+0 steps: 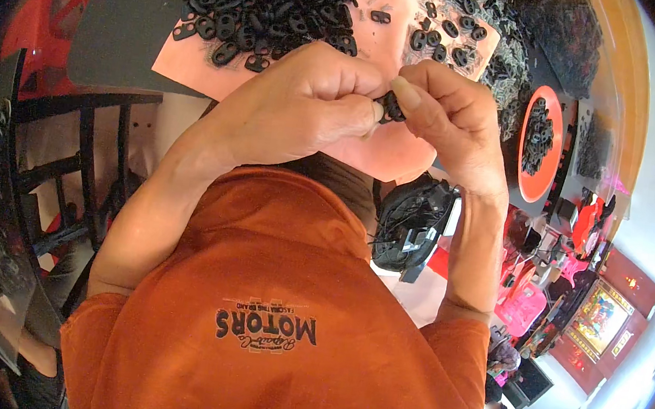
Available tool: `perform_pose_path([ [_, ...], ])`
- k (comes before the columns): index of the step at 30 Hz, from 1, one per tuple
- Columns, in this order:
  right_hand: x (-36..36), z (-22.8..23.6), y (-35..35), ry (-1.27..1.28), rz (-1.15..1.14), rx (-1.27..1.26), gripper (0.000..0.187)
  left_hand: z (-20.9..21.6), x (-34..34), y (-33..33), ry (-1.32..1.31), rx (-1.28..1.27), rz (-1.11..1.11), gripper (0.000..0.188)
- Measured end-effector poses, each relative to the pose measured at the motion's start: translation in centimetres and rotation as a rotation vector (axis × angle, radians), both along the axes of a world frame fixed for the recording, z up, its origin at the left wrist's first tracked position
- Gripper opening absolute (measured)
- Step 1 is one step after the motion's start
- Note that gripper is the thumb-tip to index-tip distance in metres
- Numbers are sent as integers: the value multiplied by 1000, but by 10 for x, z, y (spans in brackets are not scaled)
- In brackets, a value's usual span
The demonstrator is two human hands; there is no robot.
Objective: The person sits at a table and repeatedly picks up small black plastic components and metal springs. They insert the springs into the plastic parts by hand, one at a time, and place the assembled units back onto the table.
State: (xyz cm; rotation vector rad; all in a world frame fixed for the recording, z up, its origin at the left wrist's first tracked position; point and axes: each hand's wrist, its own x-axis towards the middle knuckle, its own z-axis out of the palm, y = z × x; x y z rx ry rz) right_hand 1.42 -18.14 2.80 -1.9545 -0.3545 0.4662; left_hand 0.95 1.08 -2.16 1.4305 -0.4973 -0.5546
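A small black cord lock is pinched between my two hands, over the near part of a pink sheet. My left hand has its thumb and curled fingers closed on one side of it. From the other side, my right hand grips it with thumb and forefinger. The fingers partly cover the piece. Just beyond my left hand lies a large heap of black two-hole cord lock parts. Several loose black pieces lie past my right hand, among thin metallic bits.
To the right, a pile of fine, silvery, spring-like parts borders the sheet. Beyond it stands a red-orange dish with black parts in it. A black bag hangs below the table edge. A dark chair frame is at left.
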Motion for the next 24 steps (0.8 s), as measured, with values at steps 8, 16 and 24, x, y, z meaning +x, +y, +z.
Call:
perform_pose_path([
  [8,-4,0,6,25,-74,-6,20,5,-3,1,85,-22,65,20],
  [16,-17,-13,12,-790,54,-312,37,16,-6,-2,246,-134,214,21],
  [24,-8,-11,8,-676,127,-264,38,16,-6,-5,169,-168,233,21],
])
